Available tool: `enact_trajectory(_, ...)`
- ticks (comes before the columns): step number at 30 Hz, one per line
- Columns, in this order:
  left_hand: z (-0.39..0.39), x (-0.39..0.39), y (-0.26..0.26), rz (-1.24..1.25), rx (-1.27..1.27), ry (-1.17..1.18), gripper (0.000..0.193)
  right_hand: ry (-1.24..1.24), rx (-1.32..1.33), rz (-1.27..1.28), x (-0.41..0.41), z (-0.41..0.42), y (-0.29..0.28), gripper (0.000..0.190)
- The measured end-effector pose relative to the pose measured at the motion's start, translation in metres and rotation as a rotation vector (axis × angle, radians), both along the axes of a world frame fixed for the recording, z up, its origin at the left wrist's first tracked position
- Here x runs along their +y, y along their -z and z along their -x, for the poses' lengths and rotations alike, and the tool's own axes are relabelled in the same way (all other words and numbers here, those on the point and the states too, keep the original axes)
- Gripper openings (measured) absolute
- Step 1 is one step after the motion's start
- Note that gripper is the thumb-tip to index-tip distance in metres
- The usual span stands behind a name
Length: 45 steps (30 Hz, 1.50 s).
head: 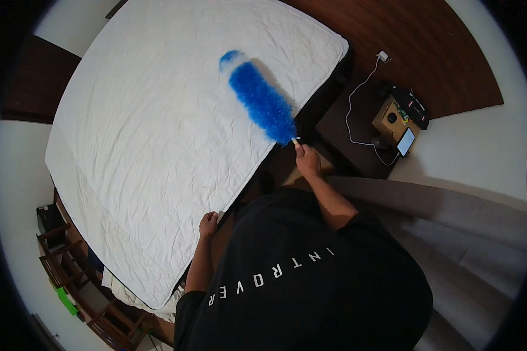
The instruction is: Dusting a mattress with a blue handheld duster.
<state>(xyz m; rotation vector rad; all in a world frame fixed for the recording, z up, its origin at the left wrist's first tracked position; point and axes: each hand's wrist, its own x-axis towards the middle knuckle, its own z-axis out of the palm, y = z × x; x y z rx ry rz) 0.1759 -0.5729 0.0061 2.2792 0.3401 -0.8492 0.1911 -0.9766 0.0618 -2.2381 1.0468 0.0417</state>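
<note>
My right hand [308,161] is closed around the pale handle of a fluffy duster [263,103]. Its head is bright blue with a white band near a blue tip, and it lies over the white quilted mattress cover [158,114], pointing away from me. At the near edge of the bed, my left hand [208,224] rests with curled fingers against the cover's border. Whether those fingers pinch the fabric is hard to make out. Wrinkles and stitched lines run across the cover.
To the right, a dark bedside table [355,127] bears a cardboard box [386,118], a lit phone [406,142] and a white charging cable [349,105]. A grey curtain [456,237] hangs close on my right. Wooden furniture [70,267] stands beyond the bed's left end.
</note>
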Motion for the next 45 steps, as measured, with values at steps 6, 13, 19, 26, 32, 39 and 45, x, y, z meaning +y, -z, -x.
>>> enact_trajectory(6, 0.003, 0.006, 0.006, 0.034, -0.002, -0.022, 0.036, 0.031, 0.173, -0.006, -0.003, 0.023, 0.018, 0.037)
enact_trajectory(13, 0.006, 0.0, -0.006, 0.031, -0.018, -0.034, 0.037, 0.219, 0.067, 0.019, -0.019, 0.008, 0.005, 0.035)
enact_trajectory(19, 0.004, 0.001, -0.003, 0.017, -0.03, -0.028, 0.036, 0.186, -0.1, -0.036, -0.019, 0.009, 0.009, 0.036)
enact_trajectory(26, 0.0, -0.002, -0.005, -0.025, 0.029, -0.024, 0.036, 0.339, 0.05, -0.166, -0.02, 0.024, 0.026, 0.039)
enact_trajectory(32, 0.002, 0.002, 0.002, -0.023, 0.001, -0.002, 0.036, 0.42, -0.019, -0.126, -0.031, 0.004, 0.041, 0.04)
enact_trajectory(39, 0.0, 0.0, 0.002, -0.013, 0.005, -0.004, 0.036, 0.225, -0.123, -0.038, -0.023, 0.001, 0.018, 0.041)
enact_trajectory(45, 0.0, 0.0, 0.001, -0.022, -0.013, -0.001, 0.036, 0.267, 0.185, -0.01, -0.013, 0.009, 0.032, 0.04)
